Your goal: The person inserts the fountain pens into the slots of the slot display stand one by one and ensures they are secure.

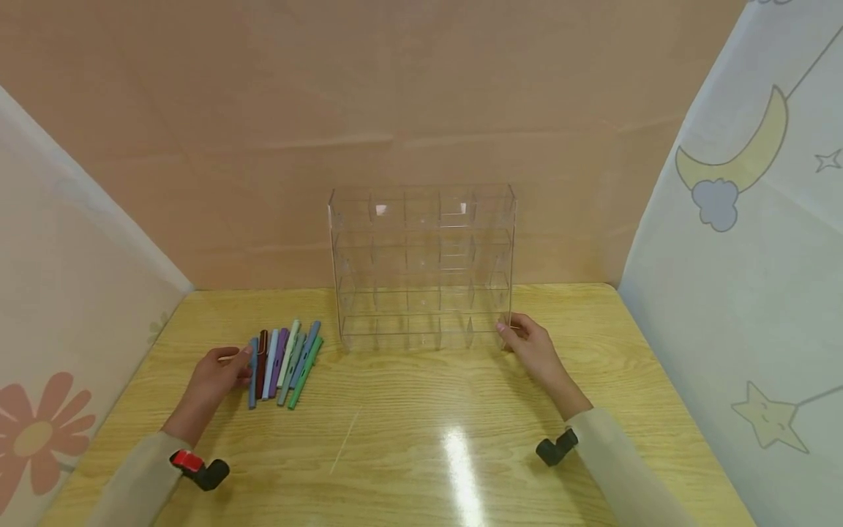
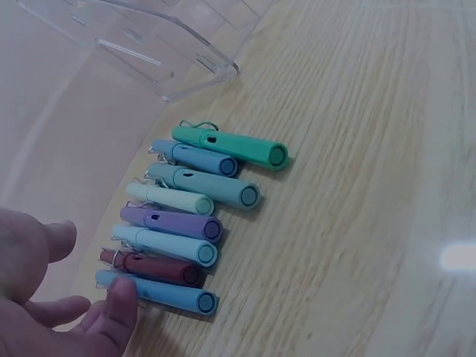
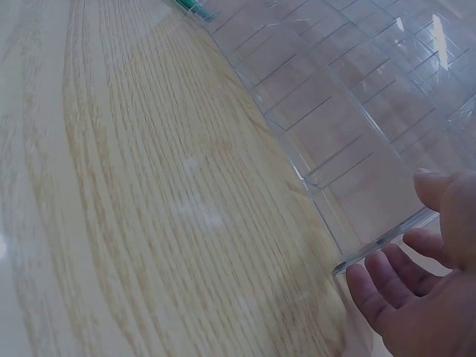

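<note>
A row of several capped pens lies on the left of the table, a blue pen (image 2: 167, 293) nearest my left hand, then a maroon pen (image 2: 160, 268), with a green pen (image 2: 238, 146) at the far end. My left hand (image 1: 214, 380) is beside the row, its fingertips at the blue pen, fingers loosely bent and not wrapped round it. Toward the back middle stands a clear compartmented rack (image 1: 423, 315), upright. My right hand (image 1: 536, 355) touches the rack's lower right corner. In the right wrist view, its fingers rest against the side panel, thumb apart.
The wood-grain table (image 1: 395, 439) reflects a bright light near its front. Behind the rack hangs a plain orange-brown cloth (image 1: 421, 95). Patterned white sheets flank the table, one with a flower (image 1: 39, 435), the other with a moon (image 1: 757, 161).
</note>
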A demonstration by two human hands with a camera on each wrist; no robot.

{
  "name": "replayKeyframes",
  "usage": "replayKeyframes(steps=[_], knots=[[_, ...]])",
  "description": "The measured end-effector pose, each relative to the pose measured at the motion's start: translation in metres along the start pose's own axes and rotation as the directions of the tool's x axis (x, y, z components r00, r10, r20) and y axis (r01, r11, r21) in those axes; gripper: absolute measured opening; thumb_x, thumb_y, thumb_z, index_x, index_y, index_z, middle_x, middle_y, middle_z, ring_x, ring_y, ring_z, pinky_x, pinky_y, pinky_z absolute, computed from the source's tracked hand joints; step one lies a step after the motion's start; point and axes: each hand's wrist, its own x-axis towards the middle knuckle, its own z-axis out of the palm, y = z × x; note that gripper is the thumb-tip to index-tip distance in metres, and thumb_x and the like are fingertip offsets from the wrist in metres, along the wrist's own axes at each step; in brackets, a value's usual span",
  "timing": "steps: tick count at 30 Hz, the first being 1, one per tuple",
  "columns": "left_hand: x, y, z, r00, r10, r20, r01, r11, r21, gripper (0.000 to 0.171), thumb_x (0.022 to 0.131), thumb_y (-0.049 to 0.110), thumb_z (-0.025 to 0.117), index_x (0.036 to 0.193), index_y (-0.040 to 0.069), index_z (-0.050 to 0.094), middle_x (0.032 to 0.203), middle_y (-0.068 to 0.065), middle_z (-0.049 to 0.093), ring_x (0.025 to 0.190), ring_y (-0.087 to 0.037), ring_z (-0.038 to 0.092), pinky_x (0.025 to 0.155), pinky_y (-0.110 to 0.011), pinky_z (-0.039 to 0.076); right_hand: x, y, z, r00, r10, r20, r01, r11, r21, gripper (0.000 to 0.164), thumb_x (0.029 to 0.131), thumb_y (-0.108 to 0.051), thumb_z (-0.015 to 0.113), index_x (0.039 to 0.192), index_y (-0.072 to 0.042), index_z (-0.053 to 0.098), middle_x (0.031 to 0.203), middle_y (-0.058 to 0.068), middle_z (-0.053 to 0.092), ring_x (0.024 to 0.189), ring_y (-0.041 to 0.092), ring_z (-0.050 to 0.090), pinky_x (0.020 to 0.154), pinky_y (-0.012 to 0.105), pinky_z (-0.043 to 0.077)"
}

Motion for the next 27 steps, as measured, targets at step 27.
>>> replayKeyframes(steps=[27], knots=[[0.021,-0.001,-0.003,0.998,0.013,0.063,-0.026,0.978,0.207,0.046,0.107,0.018,0.054,0.131,-0.021,0.056,0.1,-0.021,0.07,0.082,-0.016,0.065,0.07,-0.026,0.053,-0.001,0.0,0.001,1.0,0.0,0.012,-0.001,0.999,0.043,0.057,0.111,-0.032,0.059,0.154,0.004,0.048,0.15,0.028,0.057,0.128,0.041,0.064,0.092,0.03,0.062]])
